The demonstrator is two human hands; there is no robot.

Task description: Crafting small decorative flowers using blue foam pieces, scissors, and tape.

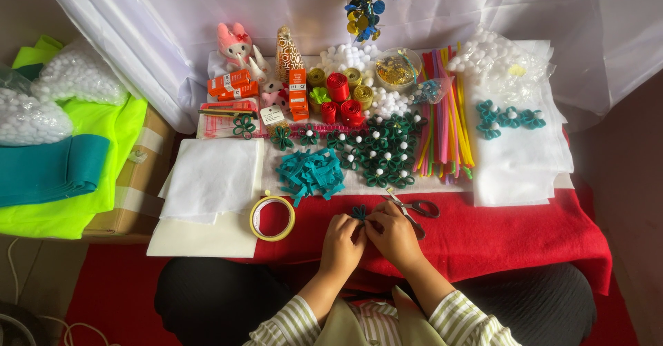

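My left hand (342, 244) and my right hand (392, 234) meet over the red cloth (511, 232), both pinching a small teal felt flower (359, 212) between their fingertips. Just right of my right hand lie scissors (414, 210) with dark handles. A roll of yellow tape (272, 218) sits left of my left hand. Behind the hands is a heap of teal felt strips (311, 173) and a cluster of finished teal flowers with white pompom centres (378, 146).
White felt sheets (210, 180) lie at the left, coloured pipe cleaners (445, 121) and a bag of white pompoms (494, 63) at the right. Ribbon rolls (338, 94), orange boxes (233, 83) and plush toys (236, 42) stand at the back. Green and teal fabric (62, 173) rests on a cardboard box.
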